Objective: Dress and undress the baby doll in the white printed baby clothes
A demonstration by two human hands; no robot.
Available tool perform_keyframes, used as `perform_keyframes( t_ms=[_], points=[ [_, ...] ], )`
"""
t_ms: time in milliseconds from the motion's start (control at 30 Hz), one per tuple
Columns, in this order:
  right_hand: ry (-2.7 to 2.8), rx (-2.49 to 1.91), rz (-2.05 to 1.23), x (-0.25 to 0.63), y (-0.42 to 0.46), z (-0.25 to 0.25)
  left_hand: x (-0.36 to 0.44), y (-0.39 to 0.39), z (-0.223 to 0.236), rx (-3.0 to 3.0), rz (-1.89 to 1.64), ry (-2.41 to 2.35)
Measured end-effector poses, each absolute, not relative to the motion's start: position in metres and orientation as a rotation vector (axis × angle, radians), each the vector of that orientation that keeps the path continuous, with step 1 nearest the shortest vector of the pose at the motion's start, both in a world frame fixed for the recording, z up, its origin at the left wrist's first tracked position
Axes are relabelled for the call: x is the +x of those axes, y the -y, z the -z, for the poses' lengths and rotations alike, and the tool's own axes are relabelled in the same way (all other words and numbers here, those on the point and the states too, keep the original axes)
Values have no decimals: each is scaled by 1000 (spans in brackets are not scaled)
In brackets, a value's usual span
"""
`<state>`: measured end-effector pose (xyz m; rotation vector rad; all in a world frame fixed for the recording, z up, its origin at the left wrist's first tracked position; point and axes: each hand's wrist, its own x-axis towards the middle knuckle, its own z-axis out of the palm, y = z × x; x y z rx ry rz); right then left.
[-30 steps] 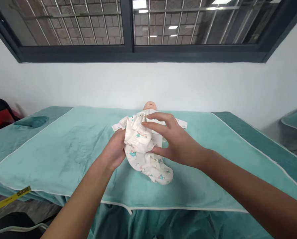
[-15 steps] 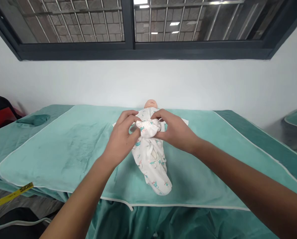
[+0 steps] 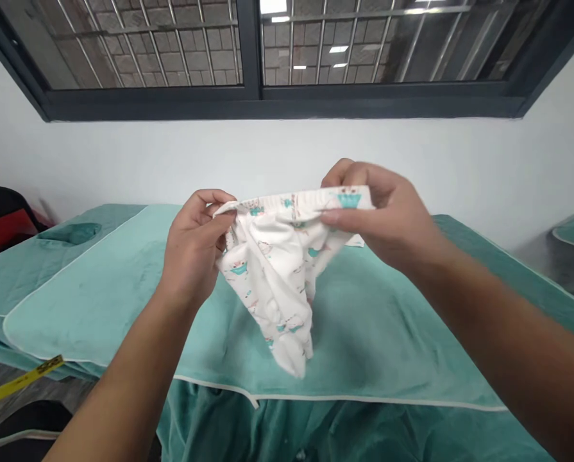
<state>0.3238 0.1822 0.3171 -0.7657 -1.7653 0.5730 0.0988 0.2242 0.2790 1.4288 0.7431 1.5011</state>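
Observation:
A pair of white baby pants point(image 3: 274, 269) with teal and pink prints hangs from both my hands, its waistband stretched out sideways. My left hand point(image 3: 195, 240) pinches the left end of the waistband between thumb and fingers. At the right end, my right hand point(image 3: 378, 208) grips the band with the thumb in front and the fingers behind. The legs of the pants dangle down over the mat. Behind the fabric the doll is hidden; a small bit of white cloth point(image 3: 355, 240) shows just under my right hand.
A light green plush mat point(image 3: 104, 289) covers a darker green bedspread point(image 3: 248, 427). White wall point(image 3: 287, 151) and a dark window frame point(image 3: 287, 106) stand behind. A black and red object point(image 3: 5, 221) is at the far left; a yellow strip point(image 3: 22, 382) lies lower left.
My hands have lifted the pants toward me and moved apart, opening the bunched waistband wide. The doll's head and top, visible before, are now covered from view.

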Motion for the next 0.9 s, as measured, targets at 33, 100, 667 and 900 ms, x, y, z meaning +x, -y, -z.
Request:
perform_keyframes(
  t_ms=[33,100,667,900],
  points=[
    [1735,-733,-646,323,-180,-322,98,-224,-282,1435,-1498,-729],
    [1689,-715,-744,319,-180,-326,99,-222,-287,1475,-1455,-685],
    [1932,-1039,-1375,312,-207,-315,131,-224,-291,1327,-1280,-615],
    [1520,-820,-1396,311,-214,-296,124,-219,-276,1344,-779,-583]
  ],
)
